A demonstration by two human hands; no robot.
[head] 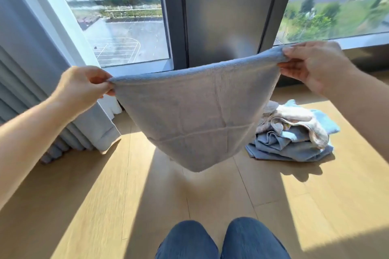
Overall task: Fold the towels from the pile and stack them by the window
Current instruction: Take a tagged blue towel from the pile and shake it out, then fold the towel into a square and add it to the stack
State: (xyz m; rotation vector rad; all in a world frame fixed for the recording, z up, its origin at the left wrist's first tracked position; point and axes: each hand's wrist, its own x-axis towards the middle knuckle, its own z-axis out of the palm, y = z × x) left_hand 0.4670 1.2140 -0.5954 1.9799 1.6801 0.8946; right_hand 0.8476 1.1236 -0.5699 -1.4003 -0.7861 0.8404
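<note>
- Grey-blue terry cloth is what you hold up: one soft rectangular towel (195, 115), hanging in the air between your two hands, above the floor and in front of the window.
- Your left hand (84, 85) pinches the left top corner of this towel between thumb and fingers.
- Your right hand (309, 63) pinches the right top corner in the same way, a little higher than the left one, so the top edge slopes.
- Below the top edge the towel hangs down to a point and does not touch the pale wooden plank floor (117, 206).
- On the floor at your right lies the loose pile of crumpled towels (294, 132), blue-grey, light blue and cream ones, well apart from the towel you hold.
- At your left the grey pleated curtain (31, 82) reaches the floor beside the tall window with the dark metal frame (223, 10).
- Your knees in blue jeans (221, 239) show at the bottom edge.
</note>
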